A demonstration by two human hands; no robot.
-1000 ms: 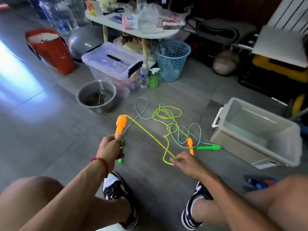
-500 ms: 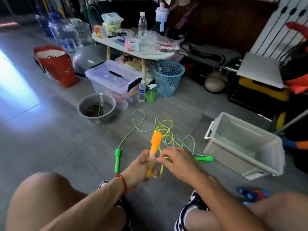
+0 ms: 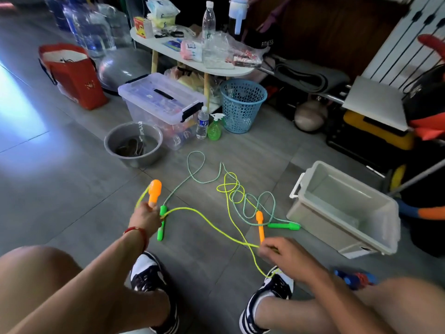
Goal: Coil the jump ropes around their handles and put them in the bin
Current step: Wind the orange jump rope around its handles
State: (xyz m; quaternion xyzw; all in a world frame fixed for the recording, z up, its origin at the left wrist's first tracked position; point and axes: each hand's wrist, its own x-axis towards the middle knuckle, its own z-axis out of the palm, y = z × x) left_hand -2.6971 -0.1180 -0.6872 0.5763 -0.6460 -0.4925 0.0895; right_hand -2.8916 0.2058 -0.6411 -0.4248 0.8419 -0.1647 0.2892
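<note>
My left hand (image 3: 144, 219) grips an orange handle (image 3: 154, 192) upright, with a loop of yellow rope (image 3: 204, 220) round it. The rope runs right to my right hand (image 3: 280, 253), which pinches it low above the floor. The second orange handle (image 3: 260, 226) lies on the floor just beyond my right hand. A green-and-white rope (image 3: 207, 180) snakes across the tiles; one green handle (image 3: 161, 224) lies beside my left hand, the other green handle (image 3: 284, 226) lies near the bin. The grey plastic bin (image 3: 320, 213) stands at the right with nothing visible inside.
A metal basin (image 3: 113, 147), a lidded clear box (image 3: 161, 97), a small bottle (image 3: 202, 122), a green spray bottle (image 3: 214, 127) and a blue basket (image 3: 242, 104) stand beyond the ropes. A red bag (image 3: 77, 78) is at far left. My knees and shoes fill the foreground.
My hands have drawn apart: the left went left with the orange handle, the right went right and down along the yellow rope. A loop of rope now lies round the handle.
</note>
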